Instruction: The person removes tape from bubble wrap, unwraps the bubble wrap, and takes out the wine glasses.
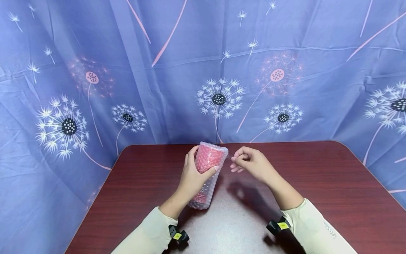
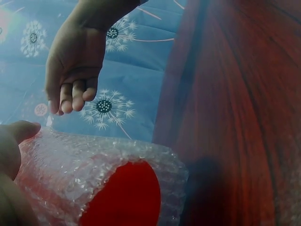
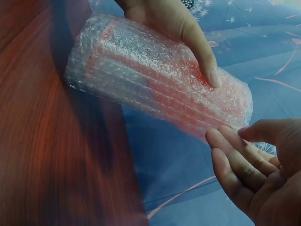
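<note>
My left hand grips a long package in clear bubble wrap, tilted above the table, with the thumb across its near side. Red shows through the wrap at both ends, with a paler middle; what the item is cannot be told. In the left wrist view, a round red end faces the camera inside the wrap. Beside the package's upper corner, my right hand brings thumb and forefinger together. A small clear strip, like tape, runs from that thumb tip to the wrap. The other right fingers are loosely bent.
A dark red wood-grain table lies under both hands. Behind it hangs a blue cloth printed with dandelions, close to the table's back edge. Black wrist devices with yellow labels sit at both cuffs.
</note>
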The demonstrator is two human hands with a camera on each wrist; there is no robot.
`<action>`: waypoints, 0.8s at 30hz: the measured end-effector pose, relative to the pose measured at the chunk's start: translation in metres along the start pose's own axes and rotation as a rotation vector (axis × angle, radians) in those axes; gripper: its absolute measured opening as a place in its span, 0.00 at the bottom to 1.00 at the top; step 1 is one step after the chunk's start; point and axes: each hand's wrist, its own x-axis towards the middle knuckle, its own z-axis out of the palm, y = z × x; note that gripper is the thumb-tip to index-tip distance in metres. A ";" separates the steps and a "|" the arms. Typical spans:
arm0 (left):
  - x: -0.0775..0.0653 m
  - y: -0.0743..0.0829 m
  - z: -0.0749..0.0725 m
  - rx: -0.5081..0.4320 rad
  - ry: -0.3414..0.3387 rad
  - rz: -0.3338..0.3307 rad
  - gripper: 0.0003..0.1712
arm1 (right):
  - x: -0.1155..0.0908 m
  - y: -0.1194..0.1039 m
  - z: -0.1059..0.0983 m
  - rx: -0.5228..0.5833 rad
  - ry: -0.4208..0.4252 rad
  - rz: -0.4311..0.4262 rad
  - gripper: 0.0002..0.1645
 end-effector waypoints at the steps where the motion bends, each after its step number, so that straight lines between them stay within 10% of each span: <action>1: 0.000 0.000 0.000 -0.002 -0.003 0.001 0.54 | 0.000 0.000 0.000 -0.006 0.004 0.003 0.11; 24: 0.001 -0.002 -0.001 0.017 0.016 0.000 0.54 | -0.002 -0.002 0.002 0.024 -0.018 0.013 0.11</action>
